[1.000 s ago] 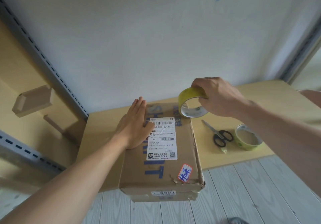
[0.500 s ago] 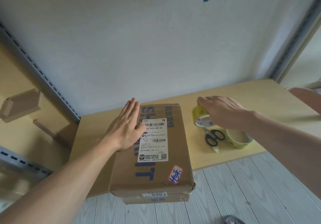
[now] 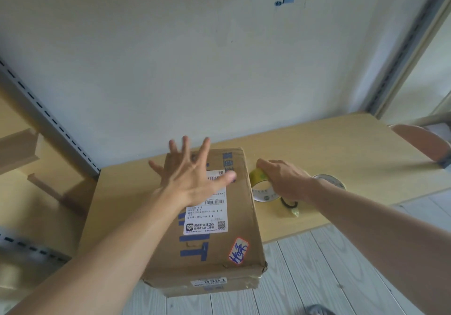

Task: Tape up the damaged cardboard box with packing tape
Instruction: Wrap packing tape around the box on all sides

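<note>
On the surface (image 3: 341, 148) the box (image 3: 219, 248) is laid flat. The left hand (image 3: 190, 180) is spread open over its top, likely to steady it. The roll (image 3: 258, 180) just beside it is gripped by the right hand (image 3: 285, 180).

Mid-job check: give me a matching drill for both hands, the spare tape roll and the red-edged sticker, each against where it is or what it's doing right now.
Things:
1. left hand
2. right hand
3. spare tape roll
4. red-edged sticker

States or places:
A. lies on the table, behind the right hand
B. fingers spread, over the top of the box
C. stuck on the box top, near its near right corner
D. grips the yellow tape roll beside the box

Pairs: 1-B, 2-D, 3-A, 4-C
</note>
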Demonstrator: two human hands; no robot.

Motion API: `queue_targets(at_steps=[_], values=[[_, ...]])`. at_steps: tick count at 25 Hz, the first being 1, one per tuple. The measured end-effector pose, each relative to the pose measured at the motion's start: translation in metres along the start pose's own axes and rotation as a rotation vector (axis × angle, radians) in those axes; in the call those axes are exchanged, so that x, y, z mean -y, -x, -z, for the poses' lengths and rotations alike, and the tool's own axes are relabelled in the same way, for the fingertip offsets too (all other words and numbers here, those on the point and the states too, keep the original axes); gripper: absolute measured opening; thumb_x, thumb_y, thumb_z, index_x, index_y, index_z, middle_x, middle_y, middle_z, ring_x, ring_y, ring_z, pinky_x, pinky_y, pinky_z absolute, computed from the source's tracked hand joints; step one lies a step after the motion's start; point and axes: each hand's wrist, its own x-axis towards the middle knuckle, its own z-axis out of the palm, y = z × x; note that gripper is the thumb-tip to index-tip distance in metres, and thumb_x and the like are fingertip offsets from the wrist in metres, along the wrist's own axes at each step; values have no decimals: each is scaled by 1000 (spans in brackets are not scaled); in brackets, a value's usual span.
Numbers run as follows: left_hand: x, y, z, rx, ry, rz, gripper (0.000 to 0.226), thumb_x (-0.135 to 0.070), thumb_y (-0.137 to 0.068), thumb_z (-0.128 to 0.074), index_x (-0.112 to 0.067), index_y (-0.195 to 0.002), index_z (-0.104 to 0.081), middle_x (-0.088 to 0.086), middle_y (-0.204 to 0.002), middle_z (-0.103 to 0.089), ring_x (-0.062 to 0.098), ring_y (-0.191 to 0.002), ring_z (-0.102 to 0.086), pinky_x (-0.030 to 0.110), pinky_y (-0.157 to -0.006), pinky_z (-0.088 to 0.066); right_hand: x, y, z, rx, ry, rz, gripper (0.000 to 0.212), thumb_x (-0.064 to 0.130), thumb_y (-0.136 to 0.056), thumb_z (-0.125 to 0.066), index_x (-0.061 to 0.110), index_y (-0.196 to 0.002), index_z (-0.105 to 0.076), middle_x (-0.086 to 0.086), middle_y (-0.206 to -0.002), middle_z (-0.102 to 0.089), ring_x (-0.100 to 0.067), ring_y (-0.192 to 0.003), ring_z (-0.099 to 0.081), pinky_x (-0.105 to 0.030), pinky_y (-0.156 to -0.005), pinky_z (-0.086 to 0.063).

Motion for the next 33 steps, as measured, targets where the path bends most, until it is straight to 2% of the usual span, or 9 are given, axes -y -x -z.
queue_targets(at_steps=[4,7,11,17,21,25,29,31,33], values=[[-55,-19,2,254,150,169,147,-108,-33,-46,-52,-149,26,2,-158,44,46,-136,46,86,-104,4,-1,2,-1,6,-12,-9,33,-4,-88,-45,23,-106,-37,-5,-96,-56,-29,-76,-56,-34,-52,-37],[-65,-16,1,204,174,196,129,-79,-57,-67,-50,-154,13,5,-165,29,51,-140,39,87,-102,2,-1,5,-6,-58,-70,27,32,-1,-88,-44,22,-110,-40,-7,-96,-60,-31,-75,-58,-39,-56,-45],[-54,-11,-3,38,305,116,116,-66,-59,-70,-52,-150,1,3,-166,2,49,-148,25,86,-104,-4,-10,11,-7,-198,-261,-55,29,4,-86,-50,17,-112,-49,-3,-85,-58,-28,-73,-56,-33,-55,-39],[-1,2,19,-198,810,78,118,-45,-48,-74,-48,-152,-20,1,-159,-24,27,-148,-19,52,-116,-30,15,11,19,-555,-442,9,10,18,-82,-57,22,-84,-48,4,-72,-54,-22,-64,-51,-35,-59,-44],[34,12,32,-221,1023,18,119,-38,-45,-78,-45,-153,-27,-13,-138,-37,-15,-122,-39,19,-99,-35,62,0,46,-671,-618,17,13,13,-90,-59,22,-98,-54,13,-76,-55,0,-69,-51,-9,-59,-36],[78,20,42,-188,1154,4,125,-46,-40,-75,-36,-155,-28,-7,-150,-35,3,-142,-34,26,-110,-35,107,-9,47,-649,-677,80,15,24,-90,-65,25,-96,-51,15,-75,-54,1,-69,-51,-9,-59,-36],[107,27,37,-109,1311,-4,88,-13,-78,-70,-29,-154,-31,1,-119,-55,-11,-91,-65,7,-76,-49,148,-32,50,-631,-749,54,12,20,-91,-61,25,-97,-52,14,-75,-53,-6,-68,-49,-18,-56,-32],[118,30,36,-123,1272,-30,84,-4,-80,-60,-31,-155,-31,-6,-136,-56,-3,-127,-53,15,-105,-42,161,-41,51,-576,-753,62,14,16,-91,-59,23,-101,-53,10,-82,-56,-6,-72,-50,-14,-55,-34],[125,27,44,-143,1040,-108,87,-13,-74,-52,-38,-154,-32,-11,-165,-27,8,-154,-15,38,-127,-14,173,-43,46,-502,-729,122,18,12,-92,-56,19,-108,-53,4,-91,-60,-15,-80,-52,-22,-59,-35]])
